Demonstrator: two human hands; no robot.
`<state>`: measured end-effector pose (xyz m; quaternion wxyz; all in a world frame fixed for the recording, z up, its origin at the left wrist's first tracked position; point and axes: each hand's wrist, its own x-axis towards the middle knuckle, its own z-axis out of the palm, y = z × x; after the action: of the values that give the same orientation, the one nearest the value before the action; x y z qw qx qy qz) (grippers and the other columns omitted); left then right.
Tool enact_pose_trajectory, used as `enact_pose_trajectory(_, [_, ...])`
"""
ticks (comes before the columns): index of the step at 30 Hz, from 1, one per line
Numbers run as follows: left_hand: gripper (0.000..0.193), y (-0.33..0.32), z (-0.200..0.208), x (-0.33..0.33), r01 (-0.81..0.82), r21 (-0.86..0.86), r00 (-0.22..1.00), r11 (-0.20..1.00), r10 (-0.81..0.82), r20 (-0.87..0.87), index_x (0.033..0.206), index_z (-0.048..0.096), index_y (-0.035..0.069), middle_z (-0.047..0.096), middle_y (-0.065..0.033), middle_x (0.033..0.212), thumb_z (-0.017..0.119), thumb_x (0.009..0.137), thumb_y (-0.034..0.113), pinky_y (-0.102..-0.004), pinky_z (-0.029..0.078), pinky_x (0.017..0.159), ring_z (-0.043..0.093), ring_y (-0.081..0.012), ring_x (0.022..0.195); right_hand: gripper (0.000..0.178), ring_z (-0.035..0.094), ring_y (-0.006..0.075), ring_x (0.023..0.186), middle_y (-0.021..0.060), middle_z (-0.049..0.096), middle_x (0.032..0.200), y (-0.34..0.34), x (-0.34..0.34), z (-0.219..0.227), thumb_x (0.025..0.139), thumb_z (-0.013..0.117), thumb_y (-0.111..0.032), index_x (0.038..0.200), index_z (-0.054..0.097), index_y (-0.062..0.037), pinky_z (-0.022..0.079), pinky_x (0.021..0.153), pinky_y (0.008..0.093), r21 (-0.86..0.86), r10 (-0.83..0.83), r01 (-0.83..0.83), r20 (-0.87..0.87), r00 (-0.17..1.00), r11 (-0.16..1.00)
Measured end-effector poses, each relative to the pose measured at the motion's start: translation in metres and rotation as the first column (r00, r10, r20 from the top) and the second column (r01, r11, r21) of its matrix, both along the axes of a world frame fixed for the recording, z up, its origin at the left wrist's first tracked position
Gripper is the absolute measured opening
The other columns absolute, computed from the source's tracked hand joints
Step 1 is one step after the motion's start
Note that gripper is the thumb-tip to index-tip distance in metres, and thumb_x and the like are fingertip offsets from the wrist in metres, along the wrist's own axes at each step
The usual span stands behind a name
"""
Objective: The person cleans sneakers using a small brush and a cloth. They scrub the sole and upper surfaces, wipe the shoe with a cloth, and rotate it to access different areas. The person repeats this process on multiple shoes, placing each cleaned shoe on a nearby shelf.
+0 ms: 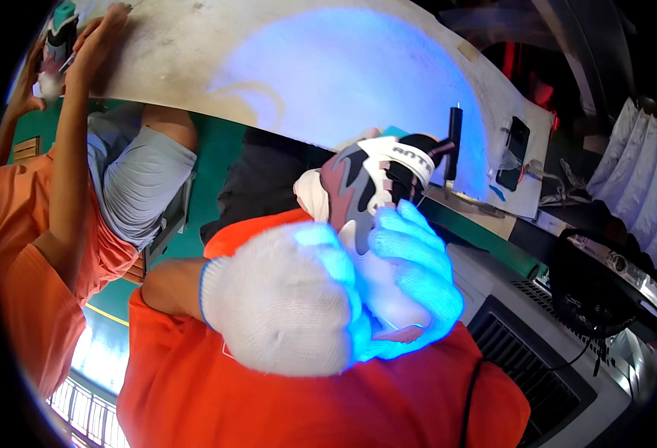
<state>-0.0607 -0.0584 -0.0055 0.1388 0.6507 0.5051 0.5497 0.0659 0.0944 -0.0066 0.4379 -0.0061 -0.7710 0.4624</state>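
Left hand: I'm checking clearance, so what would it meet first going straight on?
The left hand would first meet the shoe, which it seems to touch; exact depth is unclear.

Head cam only, i.e. L unit of a fisheye pair worn on the head. Looks steeply down & a bit fwd, aimed approx. at the shoe [351, 175]. Pic upright, unmirrored. Range short: left hand [283, 306] & right hand [418, 280], nearer than the shoe to the wearer's body, loom lg. Wearer's orange-red clothing [306, 411] fills the near side of the shoe. V. wide FOV: takes in worktable [156, 63] beyond the shoe, co-worker [29, 201] well L of it, white curtain [638, 187] far R of it, floor vent-style grille [530, 366] R & nearer. Outer edges bend; dark rim.
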Motion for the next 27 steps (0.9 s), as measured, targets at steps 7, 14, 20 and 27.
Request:
enact_pose_trajectory(7, [0.017, 0.044, 0.024, 0.003, -0.015, -0.159, 0.997, 0.987, 0.002, -0.083, 0.097, 0.074, 0.015, 0.070, -0.0046, 0.094, 0.082, 0.083, 0.011, -0.0401, 0.057, 0.073, 0.071, -0.0240, 0.085, 0.065, 0.078, 0.0434, 0.104, 0.0287, 0.078, 0.112, 0.028, 0.030, -0.011, 0.087, 0.092, -0.050, 0.117, 0.070, 0.0037, 0.059, 0.099, 0.0611, -0.027, 0.083, -0.083, 0.003, 0.997, 0.996])
enact_pose_trajectory(14, [0.009, 0.060, 0.032, 0.011, 0.024, -0.211, 0.994, 0.977, -0.045, -0.095, 0.094, 0.070, 0.015, 0.068, -0.0049, 0.093, 0.074, 0.088, 0.010, -0.0411, 0.058, 0.073, 0.072, -0.0252, 0.086, 0.064, 0.077, 0.0434, 0.108, 0.0281, 0.077, 0.115, 0.032, 0.048, -0.007, 0.087, 0.092, -0.047, 0.118, 0.069, 0.0031, 0.058, 0.103, 0.0616, -0.032, 0.063, -0.063, 0.001, 0.998, 0.997])
enact_pose_trajectory(20, [0.009, 0.065, 0.026, 0.012, 0.021, -0.219, 0.997, 0.975, -0.037, -0.069, 0.094, 0.065, 0.012, 0.064, -0.0064, 0.090, 0.072, 0.089, 0.012, -0.0396, 0.056, 0.070, 0.070, -0.0273, 0.081, 0.062, 0.076, 0.0433, 0.112, 0.0275, 0.076, 0.118, 0.035, 0.056, -0.009, 0.087, 0.092, -0.045, 0.119, 0.068, 0.0025, 0.056, 0.106, 0.0621, -0.028, 0.068, -0.068, 0.005, 0.998, 0.997])
enact_pose_trajectory(27, [0.014, 0.074, 0.020, 0.010, 0.046, -0.242, 0.998, 0.969, -0.057, -0.036, 0.094, 0.059, 0.009, 0.060, -0.0080, 0.086, 0.070, 0.089, 0.015, -0.0378, 0.054, 0.067, 0.067, -0.0298, 0.076, 0.061, 0.074, 0.0432, 0.116, 0.0268, 0.076, 0.120, 0.037, 0.064, -0.011, 0.087, 0.092, -0.043, 0.121, 0.067, 0.0019, 0.054, 0.109, 0.0626, -0.026, 0.063, -0.063, 0.006, 0.998, 0.998])
